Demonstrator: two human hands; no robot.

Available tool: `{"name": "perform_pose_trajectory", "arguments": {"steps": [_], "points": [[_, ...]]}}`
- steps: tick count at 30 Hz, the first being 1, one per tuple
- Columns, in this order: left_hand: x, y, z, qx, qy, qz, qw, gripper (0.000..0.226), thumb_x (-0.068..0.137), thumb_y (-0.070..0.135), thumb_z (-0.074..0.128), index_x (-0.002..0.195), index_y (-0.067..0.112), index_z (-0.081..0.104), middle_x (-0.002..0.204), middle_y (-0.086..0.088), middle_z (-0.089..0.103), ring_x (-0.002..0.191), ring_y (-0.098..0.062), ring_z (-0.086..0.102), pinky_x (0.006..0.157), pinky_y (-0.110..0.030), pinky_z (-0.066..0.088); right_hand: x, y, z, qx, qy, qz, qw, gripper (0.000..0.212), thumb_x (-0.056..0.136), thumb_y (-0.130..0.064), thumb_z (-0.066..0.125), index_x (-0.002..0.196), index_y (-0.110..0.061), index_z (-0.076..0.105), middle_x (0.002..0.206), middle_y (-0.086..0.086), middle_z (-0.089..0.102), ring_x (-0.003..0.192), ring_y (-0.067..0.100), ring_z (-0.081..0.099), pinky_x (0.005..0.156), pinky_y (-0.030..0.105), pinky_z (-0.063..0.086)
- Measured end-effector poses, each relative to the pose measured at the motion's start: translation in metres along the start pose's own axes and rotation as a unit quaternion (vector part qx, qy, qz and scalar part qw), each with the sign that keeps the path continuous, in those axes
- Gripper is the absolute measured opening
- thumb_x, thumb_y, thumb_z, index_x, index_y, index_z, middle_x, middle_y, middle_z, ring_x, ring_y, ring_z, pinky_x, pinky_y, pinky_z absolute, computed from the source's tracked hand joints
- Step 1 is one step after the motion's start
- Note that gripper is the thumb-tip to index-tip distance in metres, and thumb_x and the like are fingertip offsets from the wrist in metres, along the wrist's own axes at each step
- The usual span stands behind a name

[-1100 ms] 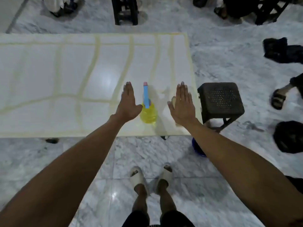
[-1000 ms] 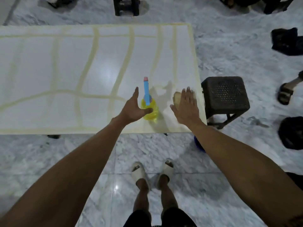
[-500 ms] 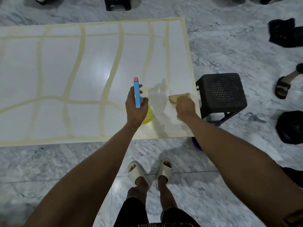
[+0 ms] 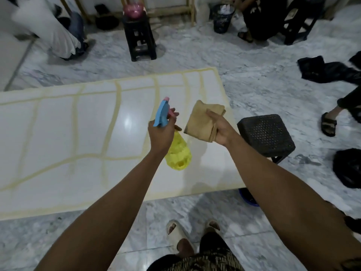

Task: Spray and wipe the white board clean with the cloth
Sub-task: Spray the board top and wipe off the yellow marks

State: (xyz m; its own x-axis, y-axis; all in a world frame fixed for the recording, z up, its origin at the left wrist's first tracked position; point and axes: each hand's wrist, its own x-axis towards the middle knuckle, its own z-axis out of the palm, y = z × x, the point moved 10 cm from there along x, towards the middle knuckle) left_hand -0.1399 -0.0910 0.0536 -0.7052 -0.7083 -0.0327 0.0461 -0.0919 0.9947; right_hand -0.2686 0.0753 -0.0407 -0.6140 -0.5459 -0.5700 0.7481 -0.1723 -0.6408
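Observation:
A large white board (image 4: 58, 137) lies flat in front of me, crossed by yellowish smeared lines in a rough grid. My left hand (image 4: 161, 133) grips the neck of a spray bottle (image 4: 177, 151) with a yellow body and a blue trigger head, lifted above the board's right part. My right hand (image 4: 220, 128) holds a folded tan cloth (image 4: 203, 119) raised in the air just right of the bottle, above the board's right edge.
A black plastic stool (image 4: 266, 133) stands against the board's right edge, with a blue tub (image 4: 247, 196) under the board's corner. Another black stool (image 4: 139, 36) stands beyond the board. People sit at the far left, the far right and the back. Dark bags (image 4: 347, 167) lie on the marble floor.
Both hands went from hovering open to grasping: the left took the spray bottle, the right took the cloth, and both were lifted off the board. The view tilted up.

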Motion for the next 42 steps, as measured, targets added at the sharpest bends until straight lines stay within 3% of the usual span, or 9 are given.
{"name": "perform_pose_trajectory", "arguments": {"steps": [2, 6, 11, 14, 22, 28, 32, 36, 42], "points": [[0.012, 0.009, 0.002, 0.009, -0.037, -0.015, 0.999, 0.028, 0.098, -0.007, 0.062, 0.116, 0.010, 0.075, 0.107, -0.008, 0.074, 0.095, -0.015, 0.076, 0.061, -0.042, 0.061, 0.004, -0.007, 0.019, 0.023, -0.003, -0.016, 1.000, 0.046, 0.095, -0.032, 0.063, 0.134, -0.007, 0.057, 0.128, 0.013, 0.066, 0.118, 0.026, 0.063, 0.105, 0.045, 0.047], [0.026, 0.029, 0.008, 0.070, -0.086, 0.013, 0.994, 0.025, 0.095, -0.004, 0.062, 0.115, 0.007, 0.074, 0.095, 0.022, 0.075, 0.083, -0.022, 0.067, 0.049, -0.028, 0.053, 0.014, -0.027, 0.041, 0.063, 0.006, -0.035, 0.997, 0.041, 0.099, -0.037, 0.056, 0.127, -0.008, 0.059, 0.123, 0.013, 0.068, 0.114, 0.027, 0.064, 0.101, 0.047, 0.049], [0.061, 0.025, 0.013, 0.083, -0.122, -0.026, 0.989, 0.031, 0.098, -0.011, 0.057, 0.123, 0.000, 0.071, 0.101, -0.007, 0.069, 0.097, -0.037, 0.073, 0.053, -0.034, 0.062, 0.041, -0.058, 0.050, 0.021, 0.023, -0.045, 0.998, 0.048, 0.100, -0.037, 0.054, 0.137, -0.006, 0.053, 0.132, 0.014, 0.063, 0.115, 0.028, 0.064, 0.092, 0.043, 0.053], [0.085, 0.018, 0.023, 0.139, -0.116, -0.018, 0.983, 0.030, 0.097, -0.008, 0.056, 0.113, 0.010, 0.073, 0.092, -0.015, 0.069, 0.084, -0.036, 0.072, 0.048, -0.034, 0.056, 0.061, -0.073, 0.060, -0.005, 0.010, -0.039, 0.999, 0.045, 0.101, -0.039, 0.051, 0.133, -0.007, 0.054, 0.128, 0.014, 0.065, 0.113, 0.028, 0.064, 0.090, 0.042, 0.054], [0.155, -0.011, 0.061, 0.307, -0.103, -0.095, 0.941, 0.052, 0.080, 0.034, 0.053, 0.122, 0.017, 0.078, 0.075, -0.003, 0.074, 0.055, -0.029, 0.070, 0.071, -0.049, 0.065, 0.125, -0.113, 0.063, -0.044, -0.051, -0.007, 0.998, 0.059, 0.102, -0.052, 0.039, 0.139, -0.008, 0.052, 0.132, 0.016, 0.061, 0.115, 0.030, 0.061, 0.104, 0.045, 0.046], [0.186, -0.022, 0.086, 0.351, -0.096, -0.130, 0.922, 0.053, 0.075, 0.032, 0.051, 0.116, 0.011, 0.077, 0.074, -0.003, 0.076, 0.046, -0.022, 0.070, 0.068, -0.036, 0.058, 0.159, -0.122, 0.050, -0.045, -0.051, 0.021, 0.997, 0.059, 0.101, -0.052, 0.040, 0.139, -0.008, 0.052, 0.133, 0.016, 0.061, 0.114, 0.029, 0.061, 0.099, 0.044, 0.049], [0.193, -0.030, 0.093, 0.393, -0.082, -0.167, 0.901, 0.034, 0.078, 0.027, 0.056, 0.100, 0.005, 0.070, 0.068, -0.008, 0.076, 0.046, -0.021, 0.070, 0.072, -0.037, 0.061, 0.171, -0.127, 0.045, -0.033, -0.054, 0.030, 0.998, 0.058, 0.101, -0.052, 0.040, 0.137, -0.008, 0.054, 0.134, 0.016, 0.061, 0.122, 0.030, 0.059, 0.104, 0.045, 0.046], [0.200, -0.038, 0.103, 0.387, -0.089, -0.181, 0.900, 0.033, 0.084, 0.018, 0.062, 0.113, 0.007, 0.071, 0.076, -0.004, 0.078, 0.047, -0.021, 0.072, 0.069, -0.034, 0.060, 0.180, -0.132, 0.038, -0.038, -0.051, 0.032, 0.997, 0.060, 0.101, -0.053, 0.040, 0.139, -0.008, 0.052, 0.134, 0.016, 0.061, 0.126, 0.031, 0.057, 0.107, 0.046, 0.044], [0.207, -0.047, 0.114, 0.382, -0.100, -0.198, 0.897, 0.037, 0.078, 0.023, 0.059, 0.108, 0.006, 0.071, 0.068, 0.000, 0.076, 0.046, -0.022, 0.072, 0.069, -0.035, 0.058, 0.189, -0.135, 0.034, -0.037, -0.049, 0.039, 0.997, 0.057, 0.102, -0.051, 0.039, 0.134, -0.008, 0.056, 0.124, 0.014, 0.067, 0.117, 0.029, 0.062, 0.107, 0.046, 0.044]]}}
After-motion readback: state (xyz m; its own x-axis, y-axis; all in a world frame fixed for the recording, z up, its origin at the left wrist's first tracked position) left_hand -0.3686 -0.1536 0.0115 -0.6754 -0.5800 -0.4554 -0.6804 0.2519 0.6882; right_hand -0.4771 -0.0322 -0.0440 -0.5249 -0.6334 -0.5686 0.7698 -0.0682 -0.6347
